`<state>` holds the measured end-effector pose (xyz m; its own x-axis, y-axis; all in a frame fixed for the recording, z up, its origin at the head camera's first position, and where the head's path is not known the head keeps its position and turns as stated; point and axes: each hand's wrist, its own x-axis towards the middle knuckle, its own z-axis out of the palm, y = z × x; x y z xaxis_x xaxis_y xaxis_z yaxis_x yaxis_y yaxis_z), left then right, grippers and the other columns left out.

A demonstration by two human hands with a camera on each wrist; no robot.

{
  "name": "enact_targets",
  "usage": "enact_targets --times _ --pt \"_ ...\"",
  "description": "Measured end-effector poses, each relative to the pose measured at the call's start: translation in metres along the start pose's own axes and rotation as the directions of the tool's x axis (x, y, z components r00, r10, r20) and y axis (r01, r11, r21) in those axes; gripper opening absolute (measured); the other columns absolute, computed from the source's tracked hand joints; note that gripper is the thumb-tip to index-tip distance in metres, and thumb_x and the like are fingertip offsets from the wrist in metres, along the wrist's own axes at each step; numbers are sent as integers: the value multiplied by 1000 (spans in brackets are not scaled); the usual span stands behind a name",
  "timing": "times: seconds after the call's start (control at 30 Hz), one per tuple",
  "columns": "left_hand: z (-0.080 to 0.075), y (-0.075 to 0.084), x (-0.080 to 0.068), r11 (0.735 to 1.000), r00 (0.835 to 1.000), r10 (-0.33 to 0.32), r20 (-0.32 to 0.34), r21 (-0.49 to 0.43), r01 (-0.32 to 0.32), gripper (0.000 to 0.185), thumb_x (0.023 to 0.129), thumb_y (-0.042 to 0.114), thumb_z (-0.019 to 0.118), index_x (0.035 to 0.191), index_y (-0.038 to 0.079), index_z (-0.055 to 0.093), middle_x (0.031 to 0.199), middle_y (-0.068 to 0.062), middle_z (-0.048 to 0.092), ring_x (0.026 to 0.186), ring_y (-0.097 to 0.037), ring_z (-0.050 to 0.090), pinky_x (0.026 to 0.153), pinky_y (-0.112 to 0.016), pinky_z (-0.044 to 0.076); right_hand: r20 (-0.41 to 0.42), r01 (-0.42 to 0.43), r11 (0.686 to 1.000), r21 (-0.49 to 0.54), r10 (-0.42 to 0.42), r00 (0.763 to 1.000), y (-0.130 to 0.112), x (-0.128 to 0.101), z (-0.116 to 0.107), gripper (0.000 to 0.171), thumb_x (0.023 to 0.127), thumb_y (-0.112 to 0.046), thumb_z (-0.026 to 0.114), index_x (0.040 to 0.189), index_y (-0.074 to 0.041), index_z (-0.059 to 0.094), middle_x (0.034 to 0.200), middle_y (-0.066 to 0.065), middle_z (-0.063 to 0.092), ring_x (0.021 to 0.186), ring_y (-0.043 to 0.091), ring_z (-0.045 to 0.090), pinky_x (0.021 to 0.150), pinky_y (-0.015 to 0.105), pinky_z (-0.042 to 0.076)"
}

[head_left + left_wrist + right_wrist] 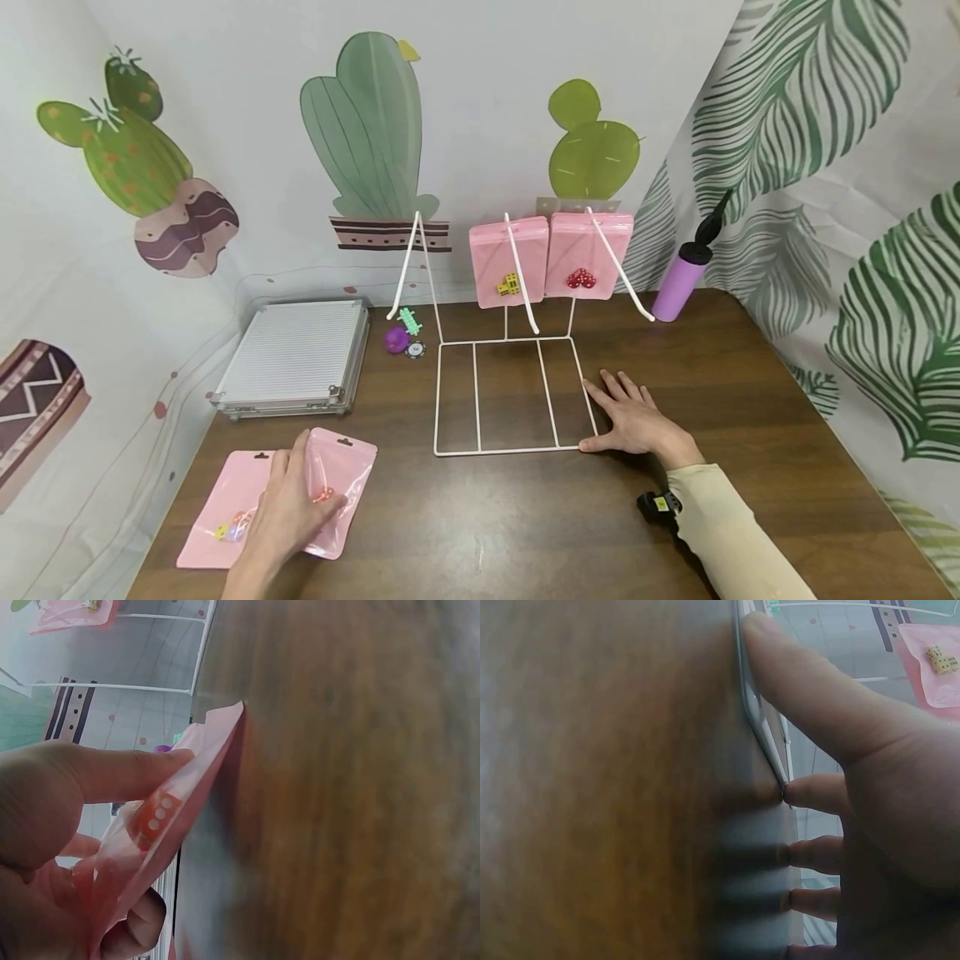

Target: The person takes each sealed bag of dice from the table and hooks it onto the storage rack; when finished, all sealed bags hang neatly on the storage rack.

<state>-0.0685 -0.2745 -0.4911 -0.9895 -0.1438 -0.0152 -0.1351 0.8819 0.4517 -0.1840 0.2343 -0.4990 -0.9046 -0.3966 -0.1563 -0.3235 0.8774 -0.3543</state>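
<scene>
My left hand (285,507) grips a pink zip bag (348,467), thumb on its front and fingers behind. Orange dice with white dots (154,820) show through the bag in the left wrist view. Another pink bag (206,500), holding small colourful pieces, lies on the table and is partly covered by this hand. My right hand (633,421) rests with spread fingers at the right side of a white wire rack (510,451). Its thumb touches the base's front right corner. On the rack's middle and right hooks hang pink bags with yellow dice (508,285) and red dice (581,278).
A silver case (296,354) stands at the left rear of the table. Beside it lie a green piece (408,321), a purple piece (396,340) and a poker chip (416,350). A purple hand pump (681,282) stands at the back right, by the patterned wall.
</scene>
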Motion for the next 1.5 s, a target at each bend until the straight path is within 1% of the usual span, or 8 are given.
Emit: enact_targets --times 0.13,0.33,0.63,0.73,0.93,1.1,1.2,1.5 --pt "1 0 0 1000 999 21 -25 -1 -21 114 66 26 86 155 12 17 114 -19 43 80 -29 56 59 -33 47 3 0 1000 1 0 1000 -1 0 0 109 72 -66 73 154 -12 28 158 29 16 143 54 11 108 75 13" --pt "0 3 -1 998 997 59 -49 14 -59 117 66 27 86 157 14 13 112 -20 45 80 -29 55 61 -38 48 -1 -1 1000 -4 1 1000 0 0 0 109 72 -67 72 154 -12 28 158 29 16 143 54 11 108 75 13" --pt "-1 8 -2 995 991 101 -87 17 -100 119 64 26 88 157 16 15 109 -20 49 80 -27 54 64 -40 48 -3 3 1000 4 -3 1000 0 0 1 108 72 -66 73 154 -12 28 158 29 16 143 54 11 108 75 13" --pt "-3 11 -3 991 982 131 -133 7 -131 119 62 25 89 157 18 16 106 -17 50 79 -26 54 63 -39 48 -5 3 1000 2 -3 1000 0 0 1 108 72 -66 73 154 -12 29 158 29 17 143 54 12 108 75 13" --pt "-7 22 -3 974 950 219 -224 -8 -227 120 60 24 91 156 17 20 101 -15 53 79 -22 49 67 -39 45 -7 7 1000 -2 -7 1000 0 -1 0 108 72 -66 73 154 -11 29 157 30 17 142 55 12 107 76 13" --pt "-11 32 -2 959 926 264 -272 -25 -281 117 61 22 91 156 16 22 103 -16 54 80 -21 48 68 -39 44 -6 9 1000 0 -9 1000 0 0 1 108 72 -66 72 154 -11 29 157 30 17 142 55 12 107 76 14" --pt "-14 39 -1 955 918 272 -288 -38 -295 117 61 21 91 156 16 23 105 -15 54 82 -21 50 70 -40 44 -4 6 1000 0 -6 1000 0 0 1 109 72 -67 72 154 -11 28 158 30 17 142 55 12 107 76 14" --pt "-22 62 3 937 910 271 -314 -132 -324 117 63 23 91 157 24 20 119 -15 52 94 -25 53 82 -47 45 -9 13 1000 -9 -13 1000 -1 -1 0 108 72 -67 72 154 -11 29 157 30 17 142 55 13 107 75 15"
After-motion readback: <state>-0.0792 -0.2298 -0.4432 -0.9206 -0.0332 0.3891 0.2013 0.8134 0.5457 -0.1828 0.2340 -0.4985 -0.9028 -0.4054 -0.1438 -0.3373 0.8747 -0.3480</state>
